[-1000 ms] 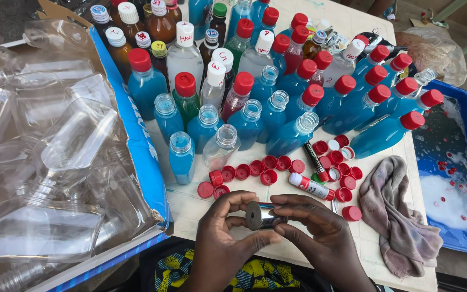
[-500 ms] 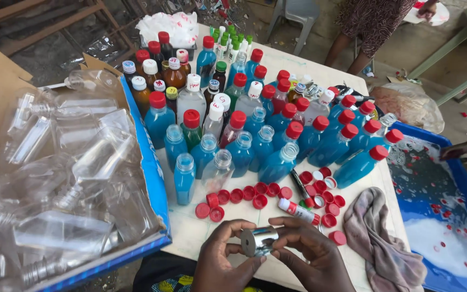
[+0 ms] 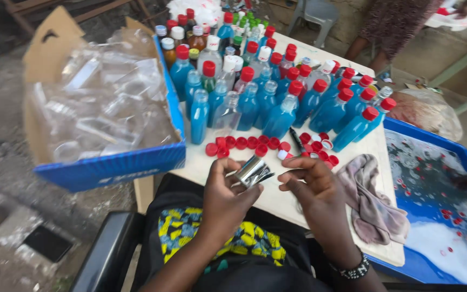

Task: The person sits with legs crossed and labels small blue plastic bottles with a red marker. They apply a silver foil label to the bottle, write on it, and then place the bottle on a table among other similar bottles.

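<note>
Two hands over the table [image 3: 277,203] edge: your left hand [image 3: 228,197] pinches the shiny foil roll [image 3: 252,172], right hand [image 3: 312,184] open beside it. Keep it clear of the red caps [image 3: 247,143].

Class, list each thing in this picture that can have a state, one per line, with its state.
Small shiny silver roll: held in left hand.
Right hand: open, beside the roll.
Blue liquid plastic bottles: upright, some uncapped.
Loose red caps: lying on table.
Grey cloth: crumpled.
</note>
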